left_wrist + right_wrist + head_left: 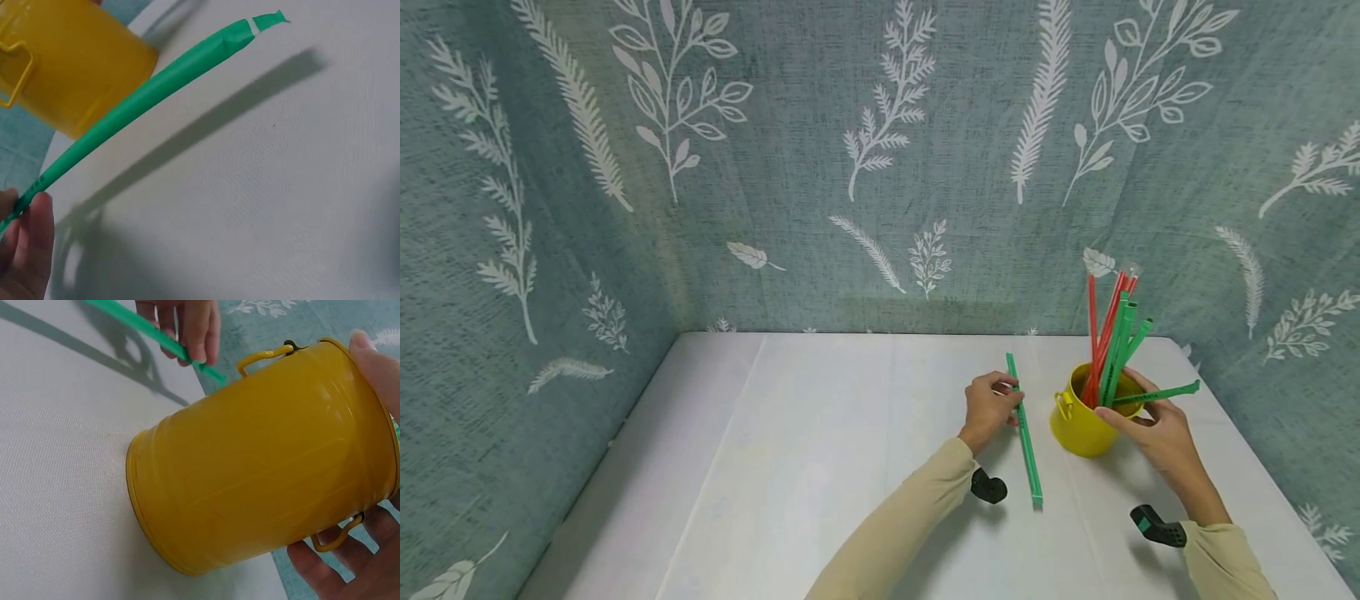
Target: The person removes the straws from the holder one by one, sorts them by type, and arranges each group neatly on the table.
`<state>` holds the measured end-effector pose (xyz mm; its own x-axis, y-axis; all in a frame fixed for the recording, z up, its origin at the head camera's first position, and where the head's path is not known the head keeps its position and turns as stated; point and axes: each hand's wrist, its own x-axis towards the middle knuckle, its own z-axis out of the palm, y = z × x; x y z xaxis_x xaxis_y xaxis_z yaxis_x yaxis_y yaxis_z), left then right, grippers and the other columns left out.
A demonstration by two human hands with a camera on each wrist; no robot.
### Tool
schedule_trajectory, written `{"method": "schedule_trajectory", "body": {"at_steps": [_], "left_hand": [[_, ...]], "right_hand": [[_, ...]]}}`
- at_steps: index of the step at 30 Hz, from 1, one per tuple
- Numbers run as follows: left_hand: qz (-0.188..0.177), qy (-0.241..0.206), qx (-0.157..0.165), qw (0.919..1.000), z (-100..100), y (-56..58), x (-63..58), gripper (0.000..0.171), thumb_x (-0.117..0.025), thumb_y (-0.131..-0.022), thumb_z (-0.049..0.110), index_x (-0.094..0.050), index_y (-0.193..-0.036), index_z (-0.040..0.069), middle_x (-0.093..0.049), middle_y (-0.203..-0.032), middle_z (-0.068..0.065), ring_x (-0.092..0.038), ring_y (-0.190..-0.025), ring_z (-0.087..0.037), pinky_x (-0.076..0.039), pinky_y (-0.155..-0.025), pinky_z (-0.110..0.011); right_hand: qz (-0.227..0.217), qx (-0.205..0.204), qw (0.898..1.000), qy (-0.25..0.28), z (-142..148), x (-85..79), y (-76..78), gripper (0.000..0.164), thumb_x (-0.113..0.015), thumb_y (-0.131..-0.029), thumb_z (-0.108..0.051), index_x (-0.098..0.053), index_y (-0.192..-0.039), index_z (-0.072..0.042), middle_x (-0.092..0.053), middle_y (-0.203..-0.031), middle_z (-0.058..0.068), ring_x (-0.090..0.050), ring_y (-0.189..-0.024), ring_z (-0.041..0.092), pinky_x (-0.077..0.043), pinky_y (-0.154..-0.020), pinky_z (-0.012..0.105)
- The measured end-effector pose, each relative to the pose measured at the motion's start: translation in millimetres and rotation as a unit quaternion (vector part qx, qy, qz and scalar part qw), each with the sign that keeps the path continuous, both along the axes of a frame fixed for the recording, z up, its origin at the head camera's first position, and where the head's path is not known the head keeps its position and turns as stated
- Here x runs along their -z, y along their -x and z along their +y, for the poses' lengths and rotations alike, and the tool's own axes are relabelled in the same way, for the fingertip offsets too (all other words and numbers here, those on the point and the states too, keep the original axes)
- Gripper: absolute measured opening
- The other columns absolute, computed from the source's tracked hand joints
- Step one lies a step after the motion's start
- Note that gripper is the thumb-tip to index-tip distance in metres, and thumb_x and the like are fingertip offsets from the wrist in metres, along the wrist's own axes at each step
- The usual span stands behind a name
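Observation:
In the head view my left hand [991, 410] pinches a slim green paper-wrapped straw [1028, 454] near its far end. The left wrist view shows thumb and finger on this green straw [144, 94], its shadow falling apart from it on the white surface. To its right stands a small yellow bucket [1084, 432], upright, with wire handles at its sides. My right hand [1163, 435] grips the bucket at its rim, thumb on the near side. Several red straws [1092, 317] and green straws [1123, 333] stick up from the bucket, one leaning far right. Their lower ends are hidden inside.
A white-covered table [820, 450] lies under both hands. Behind it and along the sides hangs a grey-green cloth [805, 250] with white leaf prints. The bucket stands near the table's back right corner. Dark devices [988, 486] sit at both wrists.

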<state>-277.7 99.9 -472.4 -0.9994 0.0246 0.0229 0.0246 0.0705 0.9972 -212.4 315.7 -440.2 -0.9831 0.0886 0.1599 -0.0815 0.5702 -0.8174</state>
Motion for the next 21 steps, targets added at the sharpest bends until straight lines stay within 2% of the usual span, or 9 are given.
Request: {"method": "schedule_trajectory", "body": {"at_steps": [7, 12, 14, 15, 17, 19, 21], "left_hand": [[-0.023, 0.03, 0.01, 0.9992, 1.8, -0.3, 4.9, 0.026, -0.069, -0.068, -0.007, -0.064, -0.093, -0.002, -0.056, -0.076, -0.01, -0.055, -0.048, -0.012, -0.051, -0.041, -0.029], [-0.027, 0.062, 0.008, 0.9977, 7.2, -0.1, 10.0, 0.029, -0.07, -0.066, -0.008, -0.065, -0.093, -0.001, -0.058, -0.078, -0.013, -0.054, -0.045, -0.011, -0.048, -0.038, -0.023], [-0.01, 0.088, 0.007, 0.9961, 9.2, 0.2, 11.2, 0.03, -0.071, -0.065, -0.008, -0.066, -0.094, -0.001, -0.058, -0.08, -0.013, -0.054, -0.047, -0.009, -0.047, -0.038, -0.021], [-0.003, 0.103, 0.007, 0.9946, 10.2, 0.4, 11.7, 0.03, -0.071, -0.065, -0.007, -0.066, -0.094, -0.001, -0.058, -0.081, -0.012, -0.052, -0.048, -0.007, -0.046, -0.038, -0.019], [0.007, 0.13, 0.007, 0.9915, 11.8, 0.4, 12.0, 0.03, -0.071, -0.066, -0.006, -0.066, -0.095, 0.0, -0.058, -0.083, -0.011, -0.05, -0.05, -0.005, -0.045, -0.038, -0.017], [0.015, 0.147, 0.007, 0.989, 12.6, 0.4, 11.8, 0.029, -0.071, -0.067, -0.005, -0.066, -0.095, 0.001, -0.058, -0.085, -0.01, -0.049, -0.051, -0.003, -0.045, -0.038, -0.016], [0.014, 0.147, 0.011, 0.989, 12.3, 0.1, 10.3, 0.028, -0.069, -0.069, -0.005, -0.066, -0.096, 0.001, -0.057, -0.086, -0.01, -0.048, -0.05, -0.003, -0.045, -0.038, -0.017]], "right_hand": [[0.007, -0.009, 1.0, 0.003, 2.2, 3.9, 2.3, 0.068, -0.064, -0.079, -0.032, -0.028, -0.137, -0.031, -0.037, -0.134, 0.009, -0.035, -0.115, 0.023, -0.036, -0.074, 0.009], [0.023, -0.006, 1.0, -0.012, 22.6, 36.8, 20.2, 0.068, -0.065, -0.078, -0.032, -0.029, -0.135, -0.037, -0.039, -0.133, -0.001, -0.037, -0.114, 0.015, -0.038, -0.071, 0.011], [0.021, -0.002, 1.0, -0.013, 26.3, 42.2, 22.5, 0.068, -0.065, -0.078, -0.033, -0.028, -0.135, -0.038, -0.038, -0.133, -0.003, -0.036, -0.115, 0.015, -0.038, -0.073, 0.014], [0.022, -0.003, 1.0, -0.012, 26.6, 42.2, 22.1, 0.068, -0.065, -0.078, -0.033, -0.029, -0.135, -0.038, -0.038, -0.134, -0.003, -0.035, -0.116, 0.016, -0.037, -0.073, 0.016], [0.015, -0.005, 1.0, -0.009, 21.5, 32.4, 16.7, 0.069, -0.065, -0.078, -0.032, -0.028, -0.136, -0.036, -0.038, -0.134, 0.001, -0.035, -0.117, 0.021, -0.039, -0.074, 0.019], [0.002, -0.007, 1.0, -0.003, 13.0, 17.3, 9.4, 0.07, -0.064, -0.079, -0.033, -0.026, -0.137, -0.034, -0.035, -0.135, 0.005, -0.034, -0.119, 0.026, -0.041, -0.083, 0.029], [-0.007, -0.011, 1.0, 0.011, 7.0, 6.5, 4.7, 0.071, -0.064, -0.079, -0.032, -0.025, -0.138, -0.032, -0.032, -0.137, 0.008, -0.031, -0.122, 0.029, -0.039, -0.09, 0.039]]}}
